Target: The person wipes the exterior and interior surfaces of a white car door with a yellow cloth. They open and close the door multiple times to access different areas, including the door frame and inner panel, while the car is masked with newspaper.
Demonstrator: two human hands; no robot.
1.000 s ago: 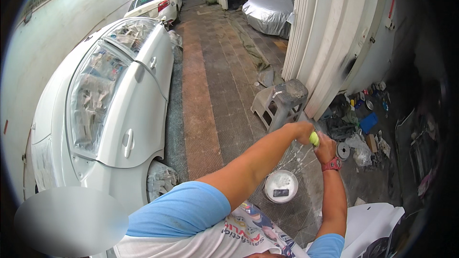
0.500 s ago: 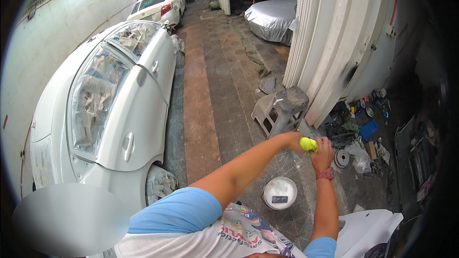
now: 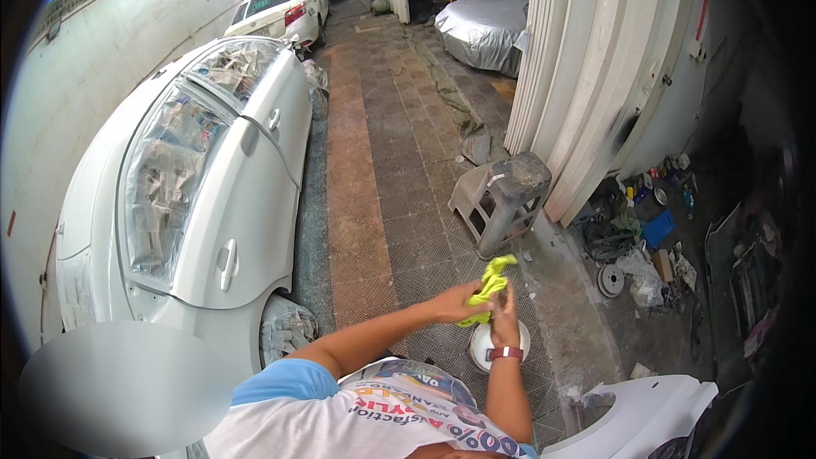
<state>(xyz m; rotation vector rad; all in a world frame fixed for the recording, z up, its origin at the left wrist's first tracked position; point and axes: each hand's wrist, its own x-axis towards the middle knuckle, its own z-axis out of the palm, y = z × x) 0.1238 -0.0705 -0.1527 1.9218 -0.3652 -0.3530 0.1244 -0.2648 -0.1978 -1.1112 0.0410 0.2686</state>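
A bunched yellow-green cloth [image 3: 493, 280] is gripped between my two hands, its loose end sticking up above the fingers. My left hand [image 3: 457, 303] closes on it from the left. On the other side my right hand [image 3: 505, 320] has its fingers around the cloth, a red band on its wrist. Just below the hands stands a bucket [image 3: 479, 345] with a white top, partly covered by my right hand and wrist.
A white car [image 3: 246, 229] with masked windows stands along the left. Ahead is a dirty grey plastic stool [image 3: 514, 178]. A white panel [image 3: 633, 421] lies at lower right. Clutter and a metal disc [image 3: 610, 280] sit beyond, beside a folding door [image 3: 595, 59].
Both hands have come left and closer to my body, over the bucket. The cloth, earlier a compact bunch, now shows more of its length.
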